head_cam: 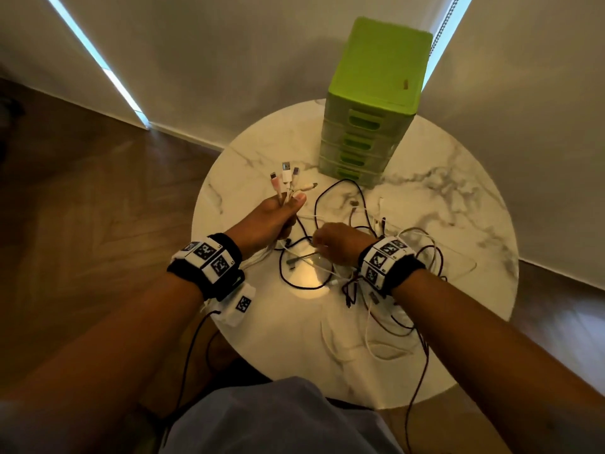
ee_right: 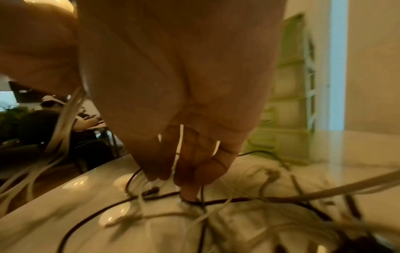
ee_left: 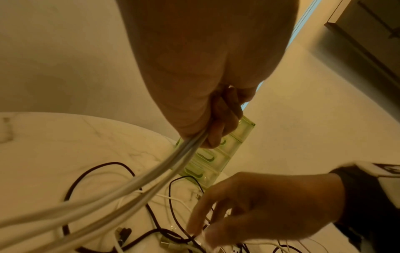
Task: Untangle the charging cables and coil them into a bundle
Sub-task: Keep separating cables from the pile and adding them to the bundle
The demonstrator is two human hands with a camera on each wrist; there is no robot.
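Observation:
A tangle of black and white charging cables (head_cam: 353,257) lies on the round marble table (head_cam: 458,224). My left hand (head_cam: 275,217) grips several white cables (ee_left: 164,172) in its fist, above the table's left part. Their plug ends (head_cam: 288,178) stick up past my thumb. The right hand (head_cam: 334,240) sits over the middle of the tangle, fingers curled down into it. In the right wrist view a thin white cable (ee_right: 179,145) runs through those curled fingers (ee_right: 190,184), whose tips touch a black cable (ee_right: 216,202).
A green plastic drawer unit (head_cam: 373,103) stands at the back of the table, close to the cable pile. Cables trail off the table's near edge toward my lap. Wooden floor surrounds the table; curtains hang behind it.

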